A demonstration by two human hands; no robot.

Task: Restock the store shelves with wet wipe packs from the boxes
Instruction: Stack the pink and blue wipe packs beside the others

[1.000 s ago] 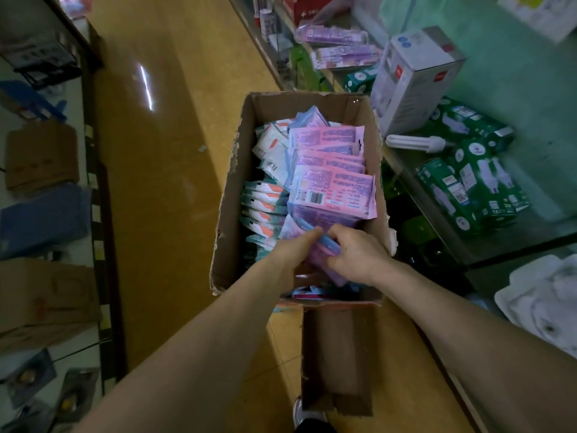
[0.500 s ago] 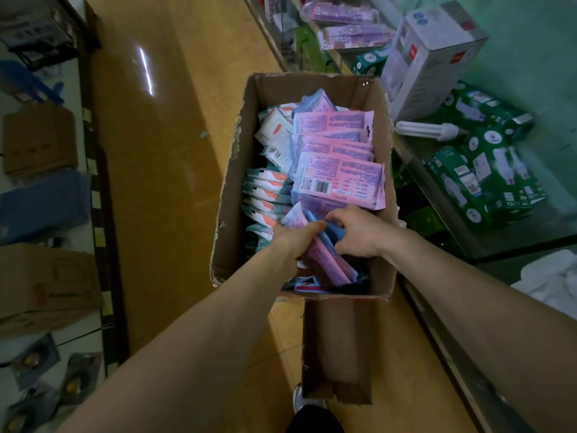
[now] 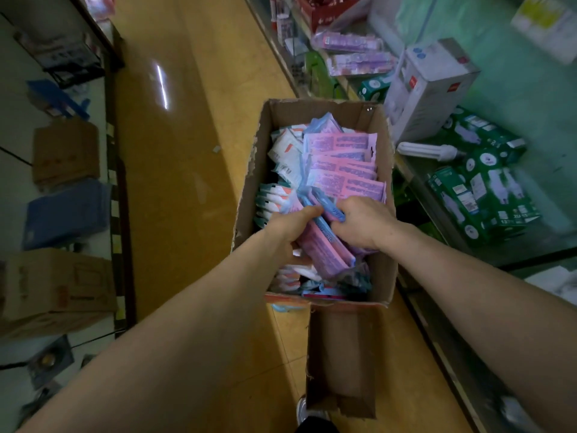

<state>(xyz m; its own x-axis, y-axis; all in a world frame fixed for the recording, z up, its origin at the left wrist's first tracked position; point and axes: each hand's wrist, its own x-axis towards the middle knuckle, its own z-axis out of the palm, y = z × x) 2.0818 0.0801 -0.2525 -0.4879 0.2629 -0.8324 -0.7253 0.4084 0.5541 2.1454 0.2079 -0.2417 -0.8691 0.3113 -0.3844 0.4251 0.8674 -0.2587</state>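
Box: we found the open cardboard box (image 3: pixel 249 182) in the aisle over the yellow floor (image 3: pixel 187 151), one flap (image 3: pixel 340 354) hanging down toward us; what it rested on we could not see
Packs in box: pink packs (image 3: pixel 343 170) were stacked along the right side; teal and white packs (image 3: pixel 274 198) stood on edge along the left
Left hand: our left hand (image 3: pixel 287 226) was inside the near half of the box, fingers curled round a bundle of pink and blue wipe packs (image 3: pixel 324 248)
Right hand: our right hand (image 3: pixel 365 223) gripped the same bundle from the other side, knuckles up
Bundle: it sat tilted between both hands, near end low among loose packs
Right shelf: green cartons (image 3: pixel 487 195), a bare white bulb (image 3: pixel 427 151) and a tall white carton (image 3: pixel 427 89) lay beside the box
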